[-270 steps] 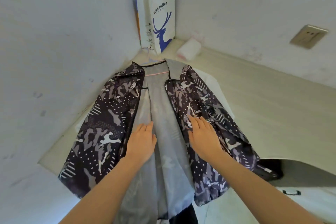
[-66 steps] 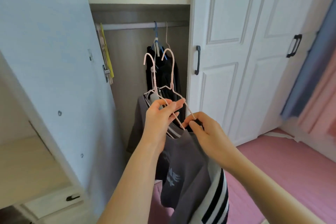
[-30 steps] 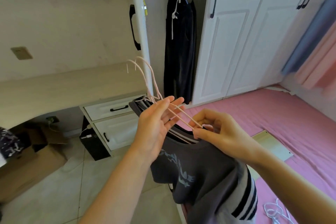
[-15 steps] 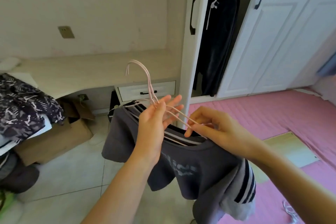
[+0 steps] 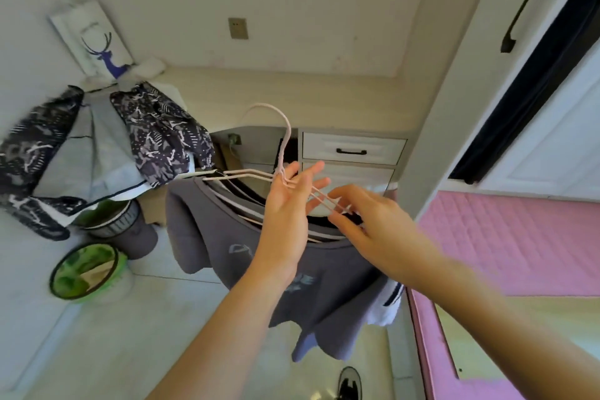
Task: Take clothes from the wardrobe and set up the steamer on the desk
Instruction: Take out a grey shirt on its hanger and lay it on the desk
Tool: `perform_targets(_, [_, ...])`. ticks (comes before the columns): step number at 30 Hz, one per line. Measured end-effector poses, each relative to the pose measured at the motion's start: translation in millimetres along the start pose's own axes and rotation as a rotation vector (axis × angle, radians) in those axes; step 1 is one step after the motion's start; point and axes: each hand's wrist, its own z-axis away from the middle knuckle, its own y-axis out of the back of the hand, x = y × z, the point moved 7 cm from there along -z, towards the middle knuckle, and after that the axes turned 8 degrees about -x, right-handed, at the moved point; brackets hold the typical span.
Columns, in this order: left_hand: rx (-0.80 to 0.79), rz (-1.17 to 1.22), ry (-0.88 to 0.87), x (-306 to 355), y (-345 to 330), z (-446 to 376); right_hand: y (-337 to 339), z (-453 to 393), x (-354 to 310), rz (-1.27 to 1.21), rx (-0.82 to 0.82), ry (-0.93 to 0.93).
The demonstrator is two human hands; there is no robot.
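My left hand (image 5: 289, 204) holds pink wire hangers (image 5: 281, 140) at their necks, fingers mostly straight with the wires pinched against the thumb. A grey T-shirt (image 5: 233, 237) hangs from them, with a striped white garment (image 5: 389, 299) behind it. My right hand (image 5: 363, 224) pinches a hanger arm at the shirt's collar. A dark patterned jacket (image 5: 159, 133) lies spread open on the left end of the desk (image 5: 292, 97). The wardrobe door (image 5: 480, 58) stands open at right, with black clothes (image 5: 532, 81) hanging inside. No steamer is in view.
A white paper bag with a blue deer (image 5: 97, 42) stands in the desk corner. Drawers (image 5: 354, 149) sit under the desk. A green bin (image 5: 86, 273) and a grey bin (image 5: 113, 221) stand on the floor at left. Pink bedding (image 5: 506, 237) lies at right.
The view has swung left from the wardrobe toward the desk. Both hands have carried the hangers and shirt along, and the jacket and bag are now in sight.
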Motion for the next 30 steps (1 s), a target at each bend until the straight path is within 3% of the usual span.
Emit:
perform_targets(9, [0.164, -0.041, -0.106, 33.0, 81.3, -23.4, -40.8, -82.5, -45.4, 0.162, 0.195, 0.141])
perform_targets(15, [0.259, -0.089, -0.162, 53.5, 132.2, -62.4, -58.4, -151.2, -59.5, 0.268, 0.304, 0.328])
perform_targets(30, [0.359, -0.269, 0.098, 78.6, 235.6, -157.6, -74.6, -334.1, -83.3, 0.157, 0.333, 0.617])
